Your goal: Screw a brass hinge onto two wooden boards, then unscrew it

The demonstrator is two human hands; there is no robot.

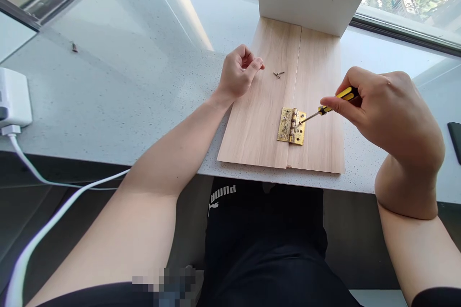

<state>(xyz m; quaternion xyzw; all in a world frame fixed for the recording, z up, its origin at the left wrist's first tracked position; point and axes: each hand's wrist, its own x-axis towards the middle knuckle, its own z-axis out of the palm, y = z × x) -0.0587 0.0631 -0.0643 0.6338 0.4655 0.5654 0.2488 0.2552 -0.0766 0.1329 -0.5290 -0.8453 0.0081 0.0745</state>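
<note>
Ideally, straighten the screwdriver (337,100) your right hand (394,110) grips, right of centre, where it seemingly meets the hinge (285,125); your left hand (238,73) is clenched.

Open gold-coloured hinge (292,126) flat across the seam of two pale wood-grain boards (252,127).
Dark-marked, near the front edge; slanted down to its right leaf, a thin-shafted yellow-and-black screwdriver (326,107); loose beyond, on the left board, small screws (278,75) clustered.
</note>
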